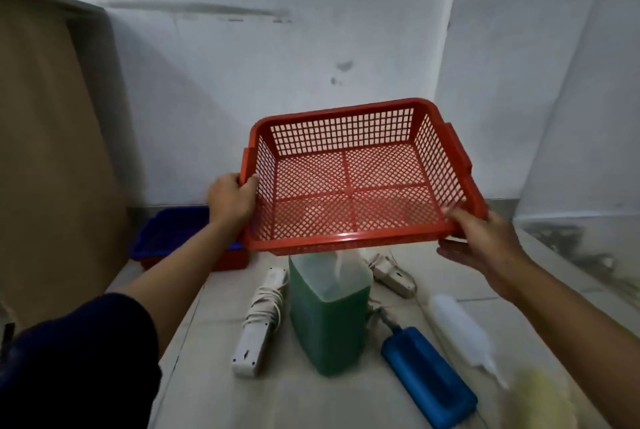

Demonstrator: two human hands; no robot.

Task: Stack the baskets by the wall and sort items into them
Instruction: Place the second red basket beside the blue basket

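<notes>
Hands first: my left hand (231,200) and right hand (485,241) pinch the near corners of the empty red basket (349,182), held aloft at centre. I'd keep it level and swing toward nine o'clock, onto the blue basket (166,231), which seems to sit on another red one. Green-filled jug (329,311) stands at six o'clock.

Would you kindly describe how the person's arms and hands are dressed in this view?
Both hands, the left hand and the right hand, are bare: no gloves, rings or watch show. The left arm has a dark navy sleeve that ends near the elbow, leaving the forearm uncovered. The right forearm is uncovered too; no sleeve shows on that side.
</notes>
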